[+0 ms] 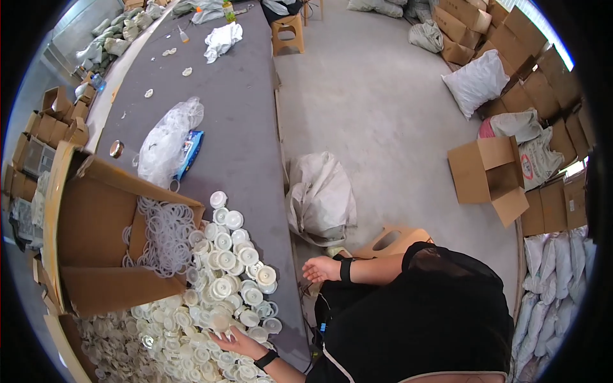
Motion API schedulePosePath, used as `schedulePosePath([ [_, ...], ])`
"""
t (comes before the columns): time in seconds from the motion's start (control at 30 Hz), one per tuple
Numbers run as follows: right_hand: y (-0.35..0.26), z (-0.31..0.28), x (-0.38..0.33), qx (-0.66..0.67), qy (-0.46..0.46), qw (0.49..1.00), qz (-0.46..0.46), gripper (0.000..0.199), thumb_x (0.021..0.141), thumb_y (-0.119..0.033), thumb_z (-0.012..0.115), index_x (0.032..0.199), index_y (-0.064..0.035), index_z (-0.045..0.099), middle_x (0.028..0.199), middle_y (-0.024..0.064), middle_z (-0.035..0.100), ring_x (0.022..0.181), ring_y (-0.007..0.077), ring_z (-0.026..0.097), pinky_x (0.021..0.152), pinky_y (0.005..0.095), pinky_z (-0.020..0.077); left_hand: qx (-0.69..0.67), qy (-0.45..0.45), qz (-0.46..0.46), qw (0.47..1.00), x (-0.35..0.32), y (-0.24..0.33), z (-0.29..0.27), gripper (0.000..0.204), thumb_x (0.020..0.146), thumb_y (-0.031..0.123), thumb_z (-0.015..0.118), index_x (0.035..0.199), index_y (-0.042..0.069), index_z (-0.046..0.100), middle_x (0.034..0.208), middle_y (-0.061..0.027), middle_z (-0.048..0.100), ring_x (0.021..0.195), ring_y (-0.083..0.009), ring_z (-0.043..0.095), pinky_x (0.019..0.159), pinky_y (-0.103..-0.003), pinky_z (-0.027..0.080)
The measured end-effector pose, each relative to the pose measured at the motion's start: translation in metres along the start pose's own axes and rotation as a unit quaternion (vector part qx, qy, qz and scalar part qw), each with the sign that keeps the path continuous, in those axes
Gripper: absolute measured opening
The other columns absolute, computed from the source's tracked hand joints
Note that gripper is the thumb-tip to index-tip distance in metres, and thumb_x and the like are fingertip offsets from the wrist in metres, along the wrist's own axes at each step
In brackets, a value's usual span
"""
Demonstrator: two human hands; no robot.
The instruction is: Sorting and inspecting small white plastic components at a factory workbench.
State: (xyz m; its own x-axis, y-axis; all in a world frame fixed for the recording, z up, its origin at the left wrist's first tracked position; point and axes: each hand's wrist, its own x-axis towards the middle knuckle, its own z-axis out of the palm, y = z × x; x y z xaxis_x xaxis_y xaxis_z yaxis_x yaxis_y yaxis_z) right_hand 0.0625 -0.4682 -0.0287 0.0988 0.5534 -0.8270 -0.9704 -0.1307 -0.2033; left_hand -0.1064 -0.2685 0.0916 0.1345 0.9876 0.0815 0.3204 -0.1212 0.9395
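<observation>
My left hand is over the near part of a heap of round white plastic caps on the grey-covered table. Its thumb and fingers close round the edge of a cream-white cap. My right hand is off the table's right edge, palm turned up. Its fingers are apart and slightly bent, with nothing in them. Beside the heap, a cardboard box lies on its side with its mouth toward the caps. Translucent white rings spill from it.
A clear plastic bag and a blue packet lie farther up the table. A white sack and an orange stool stand beside the table. Cardboard boxes and stacked sacks line the right side.
</observation>
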Motion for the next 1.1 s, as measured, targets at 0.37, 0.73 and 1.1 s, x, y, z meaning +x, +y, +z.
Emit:
schedulePosePath([
  [0.37, -0.033, -0.119, 0.048, -0.051, 0.13, 0.99, 0.018, 0.025, 0.078, -0.027, 0.047, 0.092, -0.0065, 0.05, 0.079, 0.0067, 0.057, 0.068, 0.0152, 0.054, 0.061, 0.028, 0.045, 0.213, -0.456, 0.108, 0.857, -0.088, -0.018, 0.087, 0.044, 0.072, 0.006, 0.054, 0.113, -0.003, 0.039, 0.115, -0.0223, 0.039, 0.107, -0.0353, 0.037, 0.092, -0.039, 0.029],
  [0.73, -0.045, -0.264, 0.143, -0.275, 0.301, 0.91, -0.074, 0.029, 0.073, -0.023, 0.048, 0.091, 0.0, 0.054, 0.075, 0.0118, 0.058, 0.056, 0.0175, 0.053, 0.054, 0.0283, 0.0443, 0.429, -0.417, 0.214, 0.772, -0.112, -0.064, 0.112, 0.074, 0.068, 0.023, 0.057, 0.127, -0.003, 0.02, 0.131, -0.026, 0.018, 0.12, -0.0418, 0.019, 0.097, -0.05, 0.015],
  [1.1, -0.045, -0.232, 0.286, -0.466, 0.31, 0.817, -0.137, 0.043, 0.072, -0.024, 0.05, 0.11, -0.0037, 0.047, 0.1, 0.0197, 0.053, 0.093, 0.0348, 0.051, 0.081, 0.0383, 0.04, 0.514, -0.318, 0.259, 0.754, -0.126, -0.095, 0.121, 0.072, 0.073, 0.04, 0.055, 0.122, -0.005, 0.03, 0.126, -0.028, 0.027, 0.114, -0.0464, 0.027, 0.093, -0.055, 0.022],
])
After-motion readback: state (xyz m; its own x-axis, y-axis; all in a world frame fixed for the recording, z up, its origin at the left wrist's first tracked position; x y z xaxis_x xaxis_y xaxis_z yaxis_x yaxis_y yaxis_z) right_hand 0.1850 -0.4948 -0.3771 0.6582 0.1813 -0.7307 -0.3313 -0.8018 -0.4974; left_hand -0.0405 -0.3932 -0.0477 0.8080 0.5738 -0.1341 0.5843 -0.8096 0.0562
